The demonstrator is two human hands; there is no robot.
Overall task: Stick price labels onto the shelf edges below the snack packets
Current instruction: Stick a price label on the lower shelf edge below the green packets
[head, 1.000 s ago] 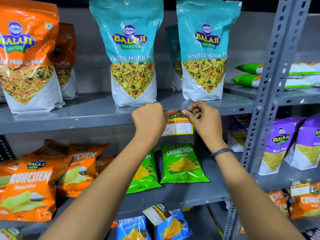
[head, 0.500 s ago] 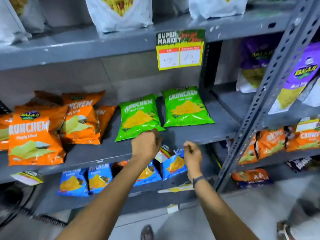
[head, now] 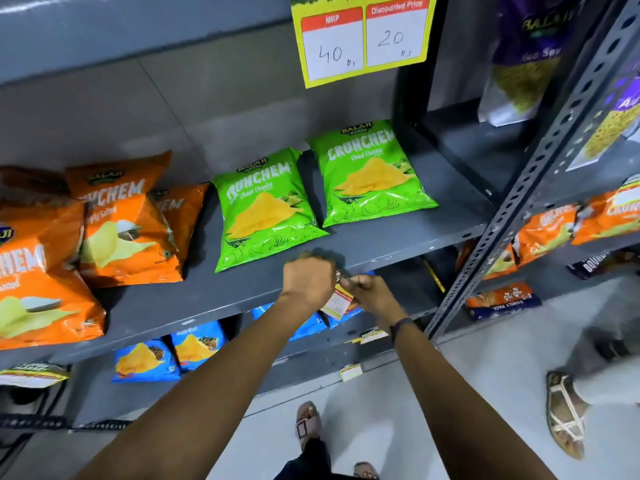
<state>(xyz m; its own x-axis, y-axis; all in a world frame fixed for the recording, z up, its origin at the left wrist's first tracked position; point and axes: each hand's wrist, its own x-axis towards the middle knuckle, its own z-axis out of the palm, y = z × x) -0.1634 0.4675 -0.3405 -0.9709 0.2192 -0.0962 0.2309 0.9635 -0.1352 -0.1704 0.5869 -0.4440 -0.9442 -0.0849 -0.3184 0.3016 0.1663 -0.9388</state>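
A yellow price label (head: 362,36) reading 40 and 20 hangs from the upper shelf edge. Two green Crunchem packets (head: 266,206) (head: 370,174) lie on the grey middle shelf (head: 398,237). Below them, at that shelf's front edge, my left hand (head: 306,280) and my right hand (head: 372,292) meet on a second small price label (head: 337,303). Both hands pinch its top, and it hangs down between them over the shelf edge. My left fist hides the label's upper left corner.
Orange Crunchem packets (head: 124,230) fill the shelf's left side. Blue packets (head: 166,355) sit on the bottom shelf, with loose labels (head: 351,371) near its edge. A perforated grey upright (head: 540,174) stands to the right. Another person's sandalled foot (head: 564,410) is on the floor at right.
My view dropped from the top shelf to the middle one. Both hands left the stuck label, came down and took hold of a second label at the middle shelf's edge.
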